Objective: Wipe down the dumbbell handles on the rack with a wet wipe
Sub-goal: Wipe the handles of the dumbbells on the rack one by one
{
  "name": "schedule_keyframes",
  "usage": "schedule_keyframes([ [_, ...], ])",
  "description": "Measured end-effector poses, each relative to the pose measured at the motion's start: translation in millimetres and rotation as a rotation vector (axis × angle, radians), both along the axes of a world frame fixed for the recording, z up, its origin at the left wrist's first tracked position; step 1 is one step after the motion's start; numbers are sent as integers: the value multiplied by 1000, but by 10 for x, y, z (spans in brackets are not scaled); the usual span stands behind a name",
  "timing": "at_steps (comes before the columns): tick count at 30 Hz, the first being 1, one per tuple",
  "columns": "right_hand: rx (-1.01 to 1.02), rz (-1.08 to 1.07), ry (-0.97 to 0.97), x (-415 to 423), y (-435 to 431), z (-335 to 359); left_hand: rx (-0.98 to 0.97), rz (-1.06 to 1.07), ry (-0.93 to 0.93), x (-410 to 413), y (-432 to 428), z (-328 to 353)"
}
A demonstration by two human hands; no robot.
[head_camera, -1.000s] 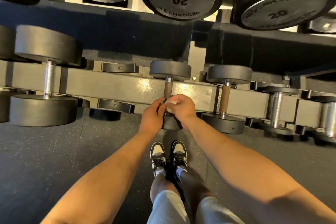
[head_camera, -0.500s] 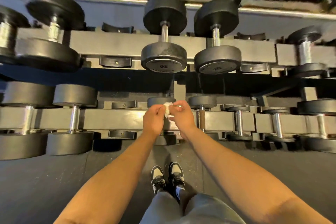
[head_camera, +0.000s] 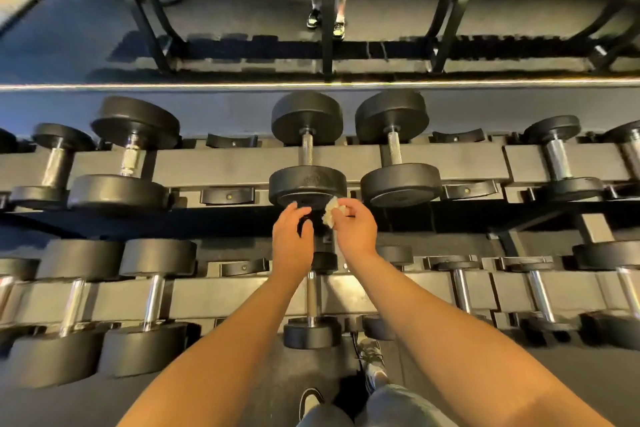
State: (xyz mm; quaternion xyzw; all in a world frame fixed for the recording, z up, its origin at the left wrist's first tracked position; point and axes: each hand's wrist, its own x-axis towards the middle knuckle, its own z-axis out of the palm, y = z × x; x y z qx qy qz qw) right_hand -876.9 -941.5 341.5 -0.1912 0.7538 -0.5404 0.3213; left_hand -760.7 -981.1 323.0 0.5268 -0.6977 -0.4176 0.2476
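Note:
A two-tier rack (head_camera: pixel 242 163) holds black dumbbells with metal handles. My right hand (head_camera: pixel 356 227) pinches a crumpled white wet wipe (head_camera: pixel 331 211) just below the near head of the upper-tier dumbbell (head_camera: pixel 307 185), whose handle (head_camera: pixel 306 149) is bare. My left hand (head_camera: pixel 290 236) hovers beside it with loosely curved fingers, holding nothing, its fingertips near that dumbbell's head. Below my hands, on the lower tier, a small dumbbell with a thin handle (head_camera: pixel 311 298) sits between my forearms.
A second dumbbell (head_camera: pixel 398 184) sits right of the upper one; more fill both tiers left and right. A mirror (head_camera: pixel 398 21) behind the rack reflects the rack and legs. My shoes (head_camera: pixel 374 362) stand on the dark rubber floor close to the rack.
The view tilted upward and both hands rose from the small lower-tier dumbbell to the upper tier. My left hand has let go of the wipe and separated from my right.

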Motion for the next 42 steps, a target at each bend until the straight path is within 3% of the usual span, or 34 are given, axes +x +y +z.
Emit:
schedule_keyframes([
  [4,-6,-83,13,-389,-449,-13,-157,-4,-154,-255,-330,53],
  [7,42,-74,-37,-569,-706,-55,-168,9,-217,-429,-464,2],
  [10,138,20,85,-610,-811,-119,-156,94,-188,-493,-467,-46],
  [17,-2,251,80,-403,-886,35,-245,166,-100,-548,-521,-10],
  [21,-10,271,63,-462,-899,36,-325,-52,-119,-636,-628,-18],
  [26,38,173,155,-525,-797,-1,-547,-221,-408,-609,-794,-130],
  [29,47,226,173,-478,-791,-27,-449,-103,-349,-501,-816,-94],
  [33,71,264,253,-369,-782,-30,-99,189,-144,-345,-954,-139],
  [35,63,283,297,-294,-789,-12,-40,264,-83,-327,-956,-94],
  [37,34,287,323,-224,-809,18,-98,199,-112,-359,-912,-27],
  [40,20,313,309,-137,-846,114,-289,-123,-298,-444,-850,4],
  [42,35,312,273,-108,-858,161,-376,-210,-379,-432,-903,-75],
])
